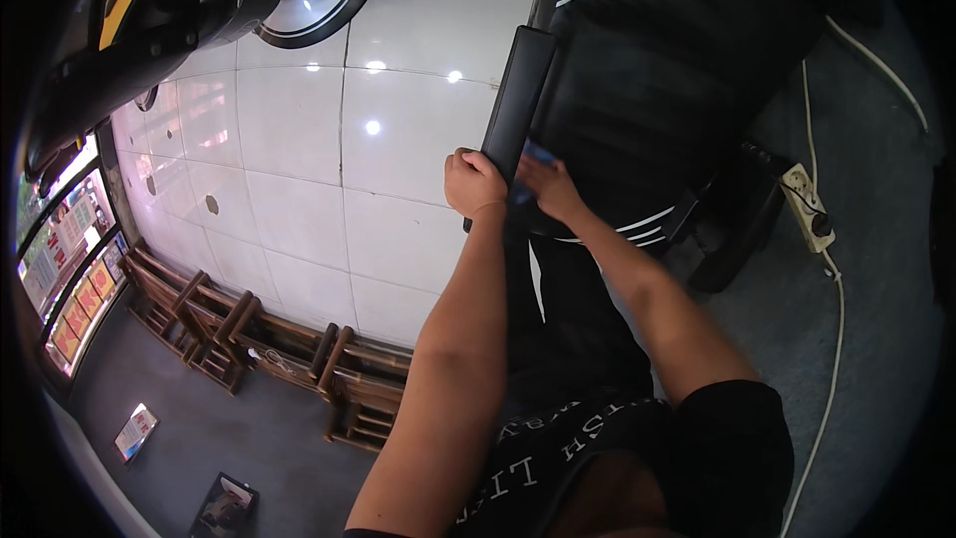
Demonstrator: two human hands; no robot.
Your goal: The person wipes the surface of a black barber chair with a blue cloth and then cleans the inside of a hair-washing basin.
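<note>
My left hand [476, 183] is closed around the lower part of a long black padded armrest [518, 101], which slants up the middle of the view. Just right of it, my right hand [547, 183] is blurred and holds a blue cloth [534, 157] near the armrest's side. The cloth lies partly behind the fingers. A large black chair seat [635, 112] with white piping spreads to the right of both hands.
Beside the chair are a power strip [805, 205] and a white cable [839, 336]. White tiles [299, 127] cover the surface at left, with wooden bamboo benches [291, 344] along it. Another black chair with a round metal base [328, 0] stands at upper left.
</note>
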